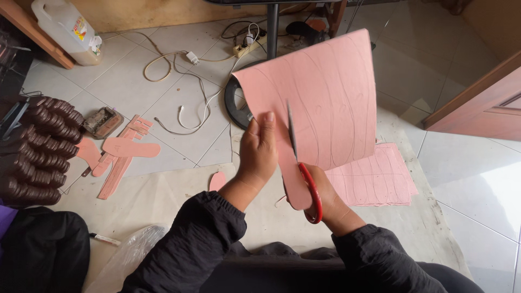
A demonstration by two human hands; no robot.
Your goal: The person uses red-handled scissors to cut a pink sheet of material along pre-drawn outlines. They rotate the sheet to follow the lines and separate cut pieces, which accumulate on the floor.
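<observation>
A pink sheet (331, 92) marked with curved drawn lines is held up in the middle of the frame, its top edge reaching toward the upper centre. The left hand (259, 149) grips the sheet's lower left edge, thumb on the near face and fingers closed behind it. The right hand (325, 198) is closed through the red handles of the scissors (304, 179), whose blades point up into the sheet along one of the lines; a narrow rounded strip of the sheet hangs down between the two hands, just beside the handles. Both forearms wear black sleeves (190, 239).

Below and right of the sheet, a stack of pink sheets (380, 182) lies on the floor (472, 163), on a pale mat (163, 198) that spreads across the lower middle. A small pink offcut (217, 180) lies on the mat just left of the left wrist. At the left of the frame lie pink sole shapes and strips (122, 154), near a small brown box (103, 122). Further left, a pile of dark brown soles (40, 149) is stacked at the edge. A marker (105, 239) and clear plastic bag (127, 258) lie at the lower left. In the upper left stands a white jug (68, 27); white cables (190, 81) and a power strip (247, 48) run across the tiles at the top, and a dark round base (233, 100) shows behind the sheet. A wooden door (477, 106) fills the right edge.
</observation>
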